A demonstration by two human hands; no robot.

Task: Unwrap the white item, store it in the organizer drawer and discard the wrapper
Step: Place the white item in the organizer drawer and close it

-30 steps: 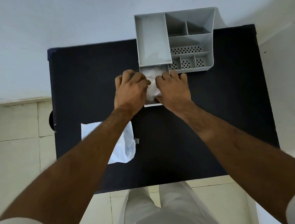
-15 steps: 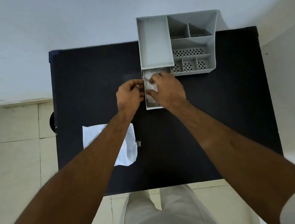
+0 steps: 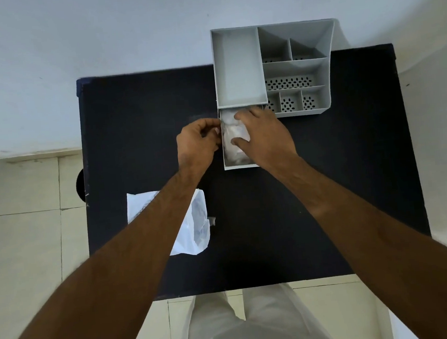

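Note:
The grey organizer [image 3: 238, 68] stands at the table's far edge, its drawer [image 3: 239, 165] pulled out toward me. A crumpled white item [image 3: 234, 141] lies inside the drawer. My right hand [image 3: 264, 136] rests over it, thumb and fingers spread and touching the white item. My left hand [image 3: 197, 142] is curled at the drawer's left wall, fingertips against its outer edge. The empty white wrapper [image 3: 197, 223] lies flat on the table at the near left, partly hidden under my left forearm.
The black table [image 3: 352, 171] stands against a white wall. Beside the drawer the organizer has several small open compartments [image 3: 289, 82] with perforated floors. Tiled floor shows left of the table. A tiny white scrap [image 3: 212, 220] lies by the wrapper.
My left hand has come off the white item and shifted to the drawer's left side. My right hand has moved over the item, which now sits lower in the drawer.

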